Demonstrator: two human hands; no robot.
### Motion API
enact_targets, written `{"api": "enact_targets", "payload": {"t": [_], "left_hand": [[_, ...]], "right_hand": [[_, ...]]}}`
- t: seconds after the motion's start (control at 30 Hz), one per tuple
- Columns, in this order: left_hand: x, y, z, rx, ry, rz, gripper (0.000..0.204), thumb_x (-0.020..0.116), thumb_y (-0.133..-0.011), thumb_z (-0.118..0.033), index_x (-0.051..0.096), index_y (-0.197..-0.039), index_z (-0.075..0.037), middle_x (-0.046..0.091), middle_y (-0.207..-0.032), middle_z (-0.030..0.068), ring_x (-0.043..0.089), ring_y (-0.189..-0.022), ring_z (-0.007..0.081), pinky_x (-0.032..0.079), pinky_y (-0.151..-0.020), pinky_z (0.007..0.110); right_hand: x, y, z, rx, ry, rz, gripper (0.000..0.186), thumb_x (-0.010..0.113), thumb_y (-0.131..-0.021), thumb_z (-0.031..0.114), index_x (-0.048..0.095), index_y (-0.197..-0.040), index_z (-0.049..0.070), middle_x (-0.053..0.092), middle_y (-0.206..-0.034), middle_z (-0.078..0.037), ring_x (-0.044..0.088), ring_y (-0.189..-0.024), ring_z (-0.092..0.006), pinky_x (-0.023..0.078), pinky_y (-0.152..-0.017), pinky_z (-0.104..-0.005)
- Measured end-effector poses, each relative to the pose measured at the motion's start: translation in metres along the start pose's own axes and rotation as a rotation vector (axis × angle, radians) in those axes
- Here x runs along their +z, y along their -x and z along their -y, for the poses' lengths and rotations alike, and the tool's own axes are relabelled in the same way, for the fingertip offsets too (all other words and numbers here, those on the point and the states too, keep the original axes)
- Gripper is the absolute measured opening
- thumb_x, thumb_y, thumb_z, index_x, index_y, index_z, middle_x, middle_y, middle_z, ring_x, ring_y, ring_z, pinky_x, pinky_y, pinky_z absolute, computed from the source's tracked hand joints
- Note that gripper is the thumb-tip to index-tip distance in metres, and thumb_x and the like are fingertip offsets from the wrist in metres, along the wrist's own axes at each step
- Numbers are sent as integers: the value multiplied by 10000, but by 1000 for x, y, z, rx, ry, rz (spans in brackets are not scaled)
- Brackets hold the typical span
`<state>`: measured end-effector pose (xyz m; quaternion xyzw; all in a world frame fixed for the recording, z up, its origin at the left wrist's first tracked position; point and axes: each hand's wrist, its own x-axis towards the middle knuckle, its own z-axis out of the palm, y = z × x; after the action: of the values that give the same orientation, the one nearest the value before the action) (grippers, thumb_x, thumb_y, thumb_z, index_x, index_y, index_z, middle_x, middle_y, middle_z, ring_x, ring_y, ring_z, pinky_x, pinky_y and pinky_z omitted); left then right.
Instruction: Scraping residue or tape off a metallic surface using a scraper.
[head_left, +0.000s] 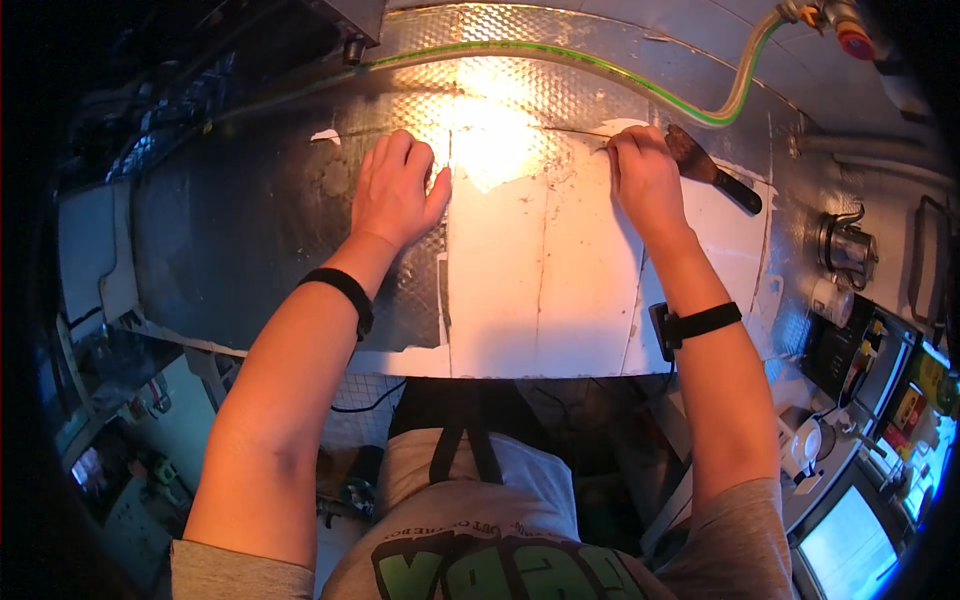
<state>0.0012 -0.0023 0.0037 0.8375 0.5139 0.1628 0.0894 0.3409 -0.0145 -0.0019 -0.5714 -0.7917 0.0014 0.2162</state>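
Observation:
A tabletop lies before me, its left part and far side covered in silver textured foil. Bare white surface shows across the middle and right, with ragged foil edges around it. My left hand rests on the foil near its border with the white, fingers forward and thumb apart, holding nothing visible. At the far right my right hand has its fingers pinched together by a torn foil edge; what lies between the fingertips is hidden. Just right of it lies a putty knife with a dark handle and stained blade.
A clear hose with a green stripe runs along the far side to a red-knobbed valve. A bright light reflects off the foil. At right stand a metal pot and a lit screen. A small white scrap lies far left.

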Motion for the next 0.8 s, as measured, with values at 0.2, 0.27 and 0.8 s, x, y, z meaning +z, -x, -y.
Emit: {"api": "enact_targets", "payload": {"t": [0.2,0.27,0.8], "left_hand": [[0,-1,0,-4,-27,1,236,696,-913,-281,597,-909,-67,545,-1007,140,554,-1023,351,472,-919,473],[0,-1,0,-7,-39,2,232,698,-906,-283,607,-899,-70,557,-1011,130,561,-1025,339,480,-922,469],[2,-1,1,5,0,-12,238,699,-913,-266,581,-924,-60,527,-1006,151,544,-1019,370,461,-901,476]], "right_hand": [[1,5,7,-11,12,-68,129,627,-865,-2,684,-980,-14,698,-1037,-192,663,-1045,-381,566,-898,-465],[2,7,8,-3,1,-66,124,632,-867,2,684,-979,-15,697,-1041,-193,659,-1036,-384,563,-897,-464],[17,13,39,212,149,-115,134,619,-821,-45,662,-946,-24,674,-1010,-197,623,-981,-376,534,-901,-444]]}}
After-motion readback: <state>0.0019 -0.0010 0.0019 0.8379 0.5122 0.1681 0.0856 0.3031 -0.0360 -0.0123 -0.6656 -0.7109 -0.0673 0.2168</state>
